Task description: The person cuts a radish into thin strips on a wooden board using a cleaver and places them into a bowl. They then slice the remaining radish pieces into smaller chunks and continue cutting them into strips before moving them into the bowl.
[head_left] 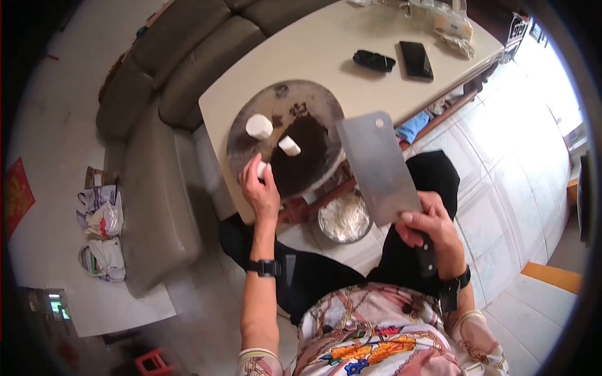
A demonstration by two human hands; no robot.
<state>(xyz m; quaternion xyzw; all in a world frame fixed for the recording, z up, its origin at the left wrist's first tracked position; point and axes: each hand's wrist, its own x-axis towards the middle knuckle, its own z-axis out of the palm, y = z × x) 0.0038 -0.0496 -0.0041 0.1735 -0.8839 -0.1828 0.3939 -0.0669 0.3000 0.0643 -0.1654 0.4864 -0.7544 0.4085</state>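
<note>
My right hand (430, 225) grips a broad cleaver (379, 169) by its dark handle, and the blade is raised beside the board, clear of its surface. At the near-left edge of a round, dark-stained chopping board (251, 100), the fingers of my left hand (259, 193) are closed around a white radish piece (262, 170), partly hidden by them. Two more pieces lie on the board: a thick round chunk (259, 126) and a smaller block (290, 146). Below the table edge, between my knees, a bowl (322, 227) holds white shreds (345, 216).
The board rests on a cream table (301, 53). Farther along it lie a black glasses case or pouch (374, 61), a dark phone or wallet (416, 61) and some packages (453, 26). A grey-brown sofa (157, 188) runs along the left, with bags (101, 258) beyond it.
</note>
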